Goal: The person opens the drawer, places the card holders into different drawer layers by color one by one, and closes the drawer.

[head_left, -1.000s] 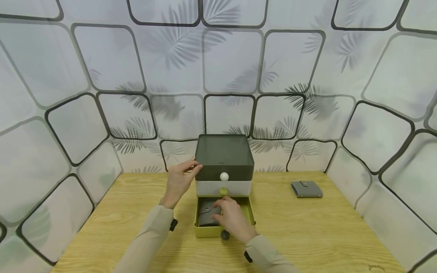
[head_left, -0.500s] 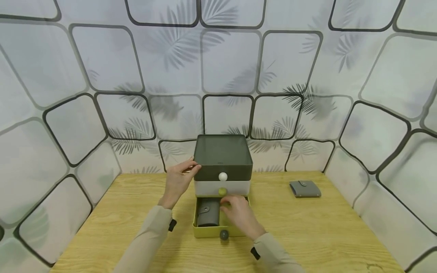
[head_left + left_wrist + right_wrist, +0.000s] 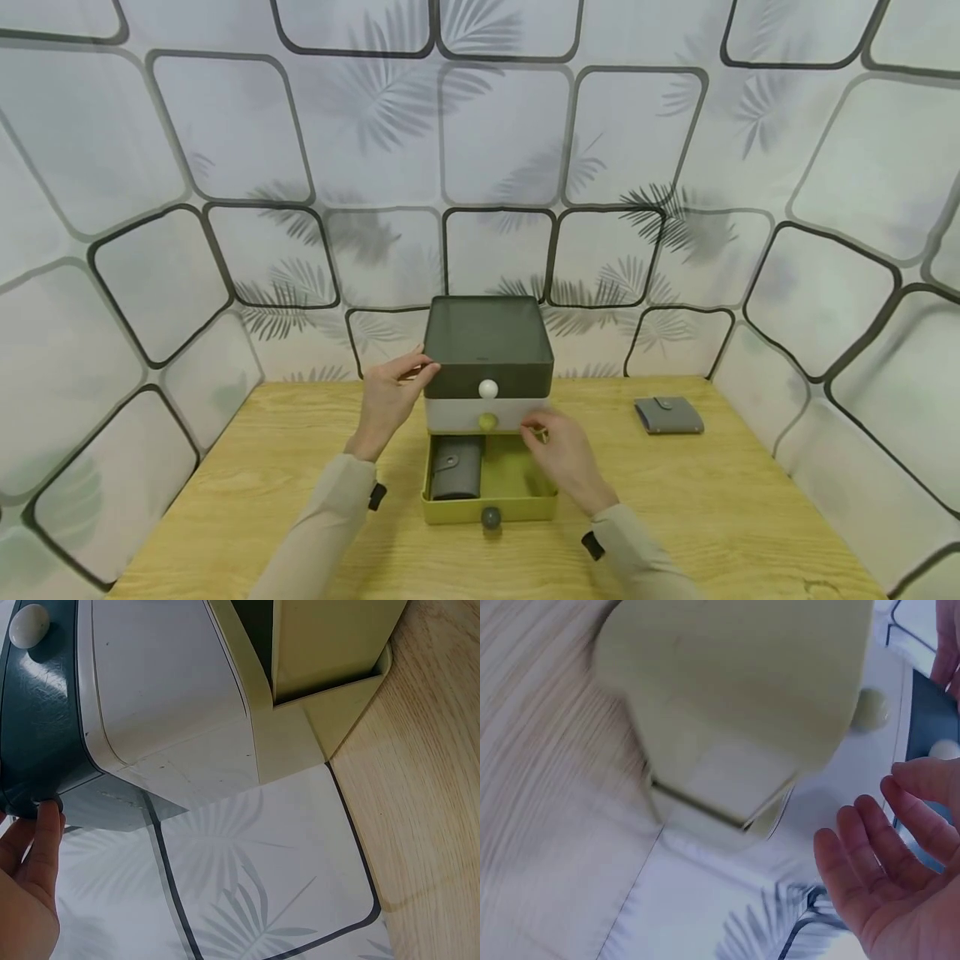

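Observation:
A small three-tier drawer box stands on the table, with a dark green top unit (image 3: 487, 329), a white middle drawer (image 3: 453, 413) and a yellow-green bottom drawer (image 3: 450, 511) pulled out. Inside the bottom drawer, on its left side, lies a dark grey card wallet (image 3: 459, 471) with a snap strap. My left hand (image 3: 388, 400) holds the top unit's front left corner between thumb and fingers. My right hand (image 3: 566, 454) hovers by the bottom drawer's right side, near the white drawer, its fingers loosely bent and holding nothing.
A second grey snap wallet (image 3: 670, 415) lies on the wooden table (image 3: 675, 517) at the right. Patterned cloth walls (image 3: 510, 133) enclose the table at the back and both sides. Round knobs, such as the dark one (image 3: 491, 518), stick out from the drawer fronts.
My right hand has drawn away from the wallet in the drawer, to the right, uncovering the drawer's right half. My left hand has stayed at the corner.

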Available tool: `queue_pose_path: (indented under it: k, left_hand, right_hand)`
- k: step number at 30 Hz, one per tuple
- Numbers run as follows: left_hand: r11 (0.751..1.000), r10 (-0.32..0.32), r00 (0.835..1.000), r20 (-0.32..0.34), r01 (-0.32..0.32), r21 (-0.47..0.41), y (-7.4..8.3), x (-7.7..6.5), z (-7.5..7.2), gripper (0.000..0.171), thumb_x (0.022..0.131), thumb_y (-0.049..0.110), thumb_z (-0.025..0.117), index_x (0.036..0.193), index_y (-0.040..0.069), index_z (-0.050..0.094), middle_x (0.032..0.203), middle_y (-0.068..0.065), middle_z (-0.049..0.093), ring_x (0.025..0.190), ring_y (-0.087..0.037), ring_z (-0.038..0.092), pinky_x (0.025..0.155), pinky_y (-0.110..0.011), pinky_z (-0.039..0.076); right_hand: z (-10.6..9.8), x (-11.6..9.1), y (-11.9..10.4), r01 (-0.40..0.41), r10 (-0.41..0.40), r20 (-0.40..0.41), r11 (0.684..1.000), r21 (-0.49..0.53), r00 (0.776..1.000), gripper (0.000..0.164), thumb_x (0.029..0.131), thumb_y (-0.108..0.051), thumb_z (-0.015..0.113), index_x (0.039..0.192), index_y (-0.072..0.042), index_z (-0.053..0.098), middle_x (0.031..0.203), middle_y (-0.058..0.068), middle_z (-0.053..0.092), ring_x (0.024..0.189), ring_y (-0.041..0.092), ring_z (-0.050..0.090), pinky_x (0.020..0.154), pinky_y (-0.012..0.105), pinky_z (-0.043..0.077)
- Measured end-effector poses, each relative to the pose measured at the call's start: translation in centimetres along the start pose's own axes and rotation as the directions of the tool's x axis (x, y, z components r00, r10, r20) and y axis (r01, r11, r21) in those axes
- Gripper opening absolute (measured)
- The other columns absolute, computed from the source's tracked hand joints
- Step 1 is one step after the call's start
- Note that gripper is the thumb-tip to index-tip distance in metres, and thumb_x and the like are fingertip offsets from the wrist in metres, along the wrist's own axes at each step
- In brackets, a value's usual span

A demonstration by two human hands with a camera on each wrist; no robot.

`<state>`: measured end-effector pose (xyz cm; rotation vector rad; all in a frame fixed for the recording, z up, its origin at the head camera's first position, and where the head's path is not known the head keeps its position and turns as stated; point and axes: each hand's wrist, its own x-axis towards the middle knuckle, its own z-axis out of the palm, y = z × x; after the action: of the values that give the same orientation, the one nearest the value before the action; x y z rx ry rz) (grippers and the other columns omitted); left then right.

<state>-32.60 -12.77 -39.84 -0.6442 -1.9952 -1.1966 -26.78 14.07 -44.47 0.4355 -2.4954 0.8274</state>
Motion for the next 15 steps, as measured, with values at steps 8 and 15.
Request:
queue_pose_path:
  k: [8, 15]
  left_hand:
    - [1.000, -0.004, 1.000, -0.002, 0.004, 0.006, 0.1, -0.1, -0.1, 0.009, 0.088, 0.018, 0.075, 0.093, 0.011, 0.079, 0.098, -0.008, 0.077, 0.104, -0.023, 0.071, 0.070, -0.027, 0.061]
    - [1.000, -0.019, 1.000, -0.005, 0.019, -0.002, 0.0, -0.1, 0.0, 0.009, 0.088, 0.018, 0.075, 0.092, 0.011, 0.079, 0.099, -0.008, 0.077, 0.102, -0.021, 0.072, 0.068, -0.022, 0.060]
  right_hand:
    - [-1.5, -0.1, 3.1, -0.011, 0.009, -0.073, 1.000, -0.022, 0.997, 0.005, 0.089, -0.013, 0.072, 0.093, -0.012, 0.076, 0.091, 0.003, 0.072, 0.084, 0.018, 0.067, 0.072, 0.036, 0.058]
    - [-2.2, 0.2, 6.1, -0.074, 0.072, -0.050, 0.997, -0.031, 0.996, 0.007, 0.091, -0.014, 0.070, 0.093, -0.010, 0.075, 0.095, 0.007, 0.073, 0.087, 0.024, 0.068, 0.074, 0.040, 0.059]
